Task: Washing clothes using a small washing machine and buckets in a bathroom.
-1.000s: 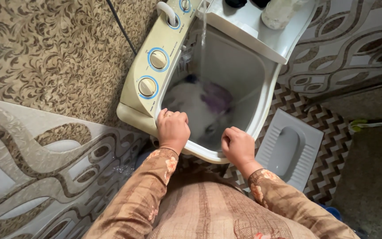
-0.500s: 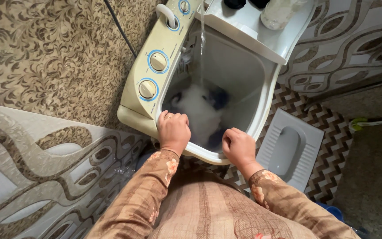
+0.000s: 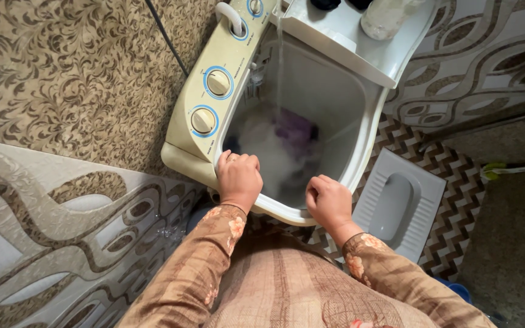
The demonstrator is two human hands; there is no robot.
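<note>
A cream top-loading washing machine (image 3: 360,155) stands open below me. Its tub holds foamy water with a purple cloth (image 3: 296,129) and dark pieces swirling in a blur. A thin stream of water (image 3: 279,67) falls into the tub from above. My left hand (image 3: 237,177) grips the near rim with curled fingers, close under the control panel's round knobs (image 3: 203,119). My right hand (image 3: 329,200) grips the same rim further right. Both sleeves are brown with a floral print.
The raised lid (image 3: 360,45) at the top carries a pale bottle and dark items. A grey squat toilet pan (image 3: 396,203) lies on the zigzag floor to the right. Patterned tiled walls close in on the left, with a dark cable (image 3: 165,36).
The laundry in the tub has spun round: white foam and the purple cloth have shifted place. Both hands have stayed on the rim.
</note>
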